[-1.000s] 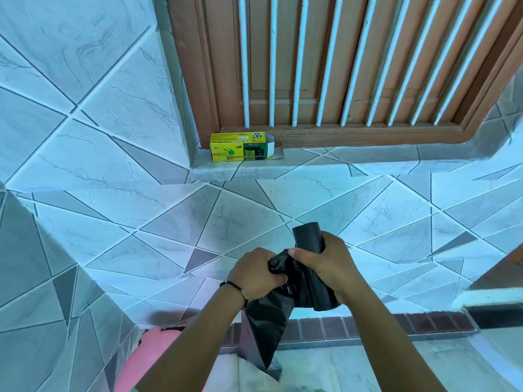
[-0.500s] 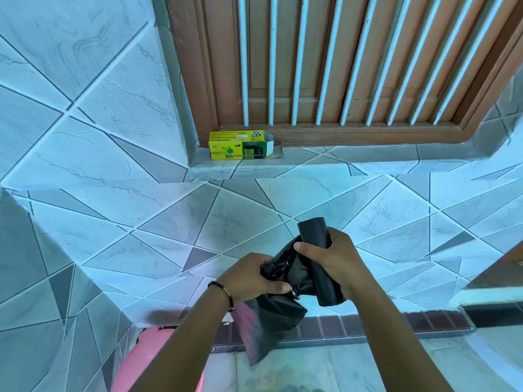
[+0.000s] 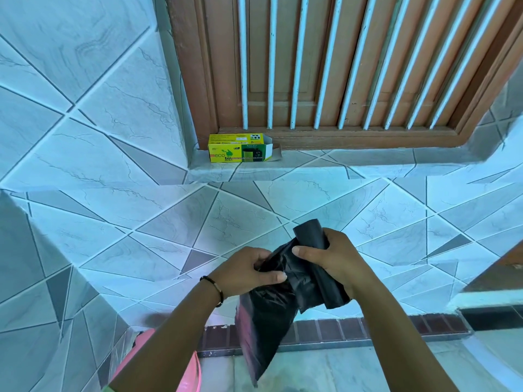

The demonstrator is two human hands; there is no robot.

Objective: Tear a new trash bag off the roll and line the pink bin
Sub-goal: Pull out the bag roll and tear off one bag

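Note:
My right hand [image 3: 336, 260] grips a black roll of trash bags [image 3: 321, 267], tilted, in front of the tiled wall. From the roll a black trash bag [image 3: 264, 326] hangs down, partly unrolled. My left hand [image 3: 246, 274] pinches the top of that bag right beside the roll. The pink bin [image 3: 188, 372] shows only as a rim at the bottom left, mostly hidden behind my left forearm.
A yellow-green bin-bag box [image 3: 239, 151] lies open on the tiled sill [image 3: 353, 168] under a brown wooden window with white bars [image 3: 311, 66]. Tiled walls close in at left. A dark brick strip [image 3: 368, 328] runs along the floor.
Both hands have shifted slightly apart at the bag's top, and more of the bag has come off the roll and hangs longer below my left hand.

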